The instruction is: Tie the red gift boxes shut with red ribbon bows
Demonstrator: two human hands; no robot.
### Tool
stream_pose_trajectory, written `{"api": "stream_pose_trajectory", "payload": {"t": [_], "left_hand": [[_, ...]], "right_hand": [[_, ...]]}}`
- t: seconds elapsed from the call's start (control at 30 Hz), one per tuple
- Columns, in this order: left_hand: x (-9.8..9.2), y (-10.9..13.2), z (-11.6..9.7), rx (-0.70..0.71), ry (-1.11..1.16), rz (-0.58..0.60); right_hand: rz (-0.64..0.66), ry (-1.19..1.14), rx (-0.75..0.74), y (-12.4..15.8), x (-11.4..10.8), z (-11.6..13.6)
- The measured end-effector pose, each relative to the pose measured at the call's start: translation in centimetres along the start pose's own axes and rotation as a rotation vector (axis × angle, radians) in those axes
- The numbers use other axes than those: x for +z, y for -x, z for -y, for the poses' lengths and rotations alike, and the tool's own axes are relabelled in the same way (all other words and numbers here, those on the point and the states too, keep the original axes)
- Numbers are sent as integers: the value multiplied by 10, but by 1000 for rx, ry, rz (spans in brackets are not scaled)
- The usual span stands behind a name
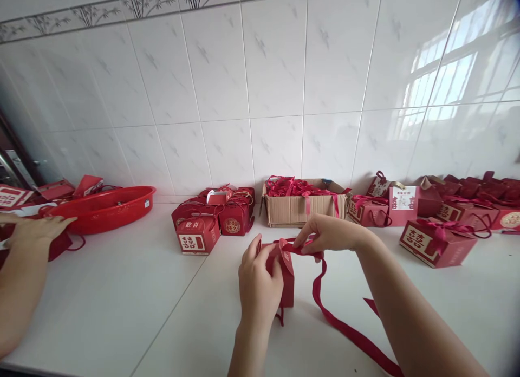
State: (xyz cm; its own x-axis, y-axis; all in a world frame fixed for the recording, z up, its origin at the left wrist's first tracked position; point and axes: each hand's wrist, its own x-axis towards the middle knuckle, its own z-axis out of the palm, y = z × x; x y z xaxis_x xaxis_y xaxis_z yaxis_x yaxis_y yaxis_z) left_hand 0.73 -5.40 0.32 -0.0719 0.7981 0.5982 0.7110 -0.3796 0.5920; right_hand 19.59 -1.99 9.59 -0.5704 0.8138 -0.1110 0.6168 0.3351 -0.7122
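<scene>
Boxes (467,201), red and printed with pale panels and characters, crowd the right edge of the frame, towards the back of a white table (162,296). A white tiled wall (276,68) with a bamboo-patterned border fills the upper half. In front of that crowd, one carton (459,249) stands apart, a dark pink bow (441,229) on top. Left of centre sits a tight cluster of red cartons (238,220), some with cords on them. At the far left edge, a co-worker's hand (38,228) lies on a red item cut off by the frame.

Beside that hand stands a shallow red basin (125,212); what it contains is too hidden to tell. Near the wall at centre, an open cardboard box (288,212) holds a tangled heap of red ribbons (284,186), a few hanging over its front.

Lower centre, nearer than the cardboard box, is a small red gift box (287,290), much of it covered by the person's left hand (260,271). That hand rises from the bottom edge, fingers spread and curved over the box, holding it. The right hand (327,236) reaches in from the lower right, wrist bent, thumb and fingers pinching a dark red ribbon (337,317) at the gift box's top. The ribbon trails in a loose curve to the bottom edge, left of the right forearm.
</scene>
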Motion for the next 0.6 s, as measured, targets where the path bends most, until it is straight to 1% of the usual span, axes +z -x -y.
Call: {"api": "stream_pose_trajectory", "payload": {"t": [0.1, 0.3, 0.47, 0.6], "left_hand": [[0, 0, 0, 0, -9, 3], [0, 0, 0, 1, -28, 14], [1, 1, 1, -6, -40, -3], [3, 0, 1, -18, -42, -36]], "right_hand": [[-5, -6, -16, 0, 0, -1], [32, -22, -35, -4, 4, -2], [42, -50, -65, -8, 8, -3], [49, -31, -42, -11, 11, -3]]}}
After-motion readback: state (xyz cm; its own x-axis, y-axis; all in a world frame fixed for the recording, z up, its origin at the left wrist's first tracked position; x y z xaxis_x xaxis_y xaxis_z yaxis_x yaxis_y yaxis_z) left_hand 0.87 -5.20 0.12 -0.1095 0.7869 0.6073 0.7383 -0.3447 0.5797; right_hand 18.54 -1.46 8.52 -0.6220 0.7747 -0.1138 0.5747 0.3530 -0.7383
